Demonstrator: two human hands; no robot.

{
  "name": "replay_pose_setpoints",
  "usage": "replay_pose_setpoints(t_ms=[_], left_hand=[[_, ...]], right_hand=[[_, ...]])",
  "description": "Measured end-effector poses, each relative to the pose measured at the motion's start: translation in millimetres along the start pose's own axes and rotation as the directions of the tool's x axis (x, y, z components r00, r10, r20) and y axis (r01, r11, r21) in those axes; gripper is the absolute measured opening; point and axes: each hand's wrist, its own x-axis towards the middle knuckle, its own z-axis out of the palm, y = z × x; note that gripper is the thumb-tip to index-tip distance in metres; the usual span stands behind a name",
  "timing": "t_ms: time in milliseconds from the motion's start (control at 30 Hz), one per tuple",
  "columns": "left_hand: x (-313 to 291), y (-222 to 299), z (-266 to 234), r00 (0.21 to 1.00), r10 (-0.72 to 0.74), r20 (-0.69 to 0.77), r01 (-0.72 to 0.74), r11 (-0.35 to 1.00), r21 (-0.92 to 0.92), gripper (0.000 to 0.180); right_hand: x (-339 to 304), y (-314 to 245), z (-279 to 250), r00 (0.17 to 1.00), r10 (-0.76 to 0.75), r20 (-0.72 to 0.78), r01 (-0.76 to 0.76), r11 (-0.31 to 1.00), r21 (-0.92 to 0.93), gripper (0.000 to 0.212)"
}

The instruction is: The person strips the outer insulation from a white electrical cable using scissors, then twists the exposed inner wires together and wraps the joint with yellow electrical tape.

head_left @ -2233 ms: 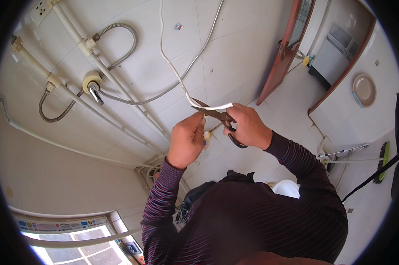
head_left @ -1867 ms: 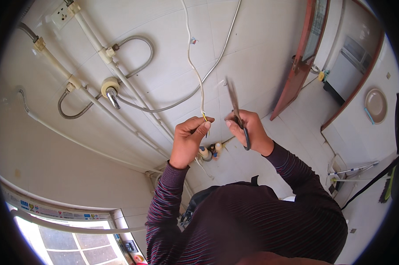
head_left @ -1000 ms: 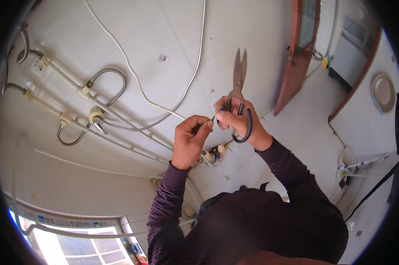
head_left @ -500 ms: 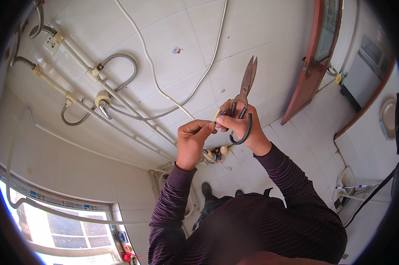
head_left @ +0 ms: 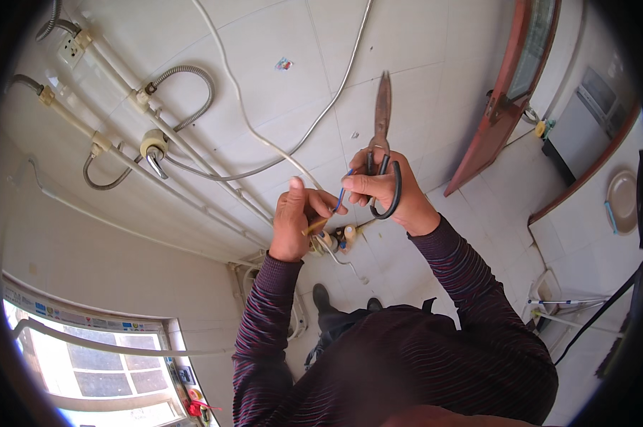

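Note:
A white cable (head_left: 254, 132) runs down the tiled wall to my left hand (head_left: 293, 217), whose fingers curl round its end while the thumb points up, off the cable. Two thin wires come out there: a yellow wire (head_left: 313, 228) bent down across my left fingers, and a blue wire (head_left: 339, 199) reaching toward my right hand (head_left: 393, 188). My right thumb and fingertips are at the blue wire's tip. That same hand also grips a pair of scissors (head_left: 383, 114) with rusty blades pointing up and black handles; the blades look closed.
On the left wall are pipes (head_left: 186, 153), a metal-handled faucet valve (head_left: 154, 149) and a socket (head_left: 71, 51). A grey hose (head_left: 328, 107) hangs near the cable. A reddish door (head_left: 489, 121) stands ajar at right. Small items and bottles (head_left: 346, 238) lie below my hands.
My left thumb has lifted off the wires, and the yellow wire now bends down toward my left palm. The blue wire stretches between the hands. The scissors have swung slightly left.

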Motion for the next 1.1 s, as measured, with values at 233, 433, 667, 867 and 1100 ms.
replay_pose_setpoints(t_ms=[233,433,667,867,1100], left_hand=[[-5,4,6,0.996,0.016,-0.087,0.002,0.979,0.204,0.012],[-10,4,1,0.954,0.008,-0.300,0.014,0.997,0.073,0.015],[-16,2,-13,0.910,-0.033,-0.413,0.009,0.998,-0.061,0.015],[-16,-13,-13,0.908,0.021,-0.419,-0.012,1.000,0.024,0.010],[-19,-24,-13,0.921,0.076,-0.381,-0.049,0.996,0.080,0.007]], right_hand=[[9,1,8,0.998,0.022,0.056,-0.012,0.986,-0.168,0.030],[9,21,17,0.998,-0.048,-0.027,0.041,0.975,-0.219,0.022],[-26,60,-13,0.990,-0.011,0.140,0.113,0.657,-0.746,0.031],[-28,73,-3,0.976,-0.049,0.210,0.202,0.550,-0.810,0.034],[-25,70,3,0.974,-0.078,0.213,0.221,0.550,-0.806,0.028]])
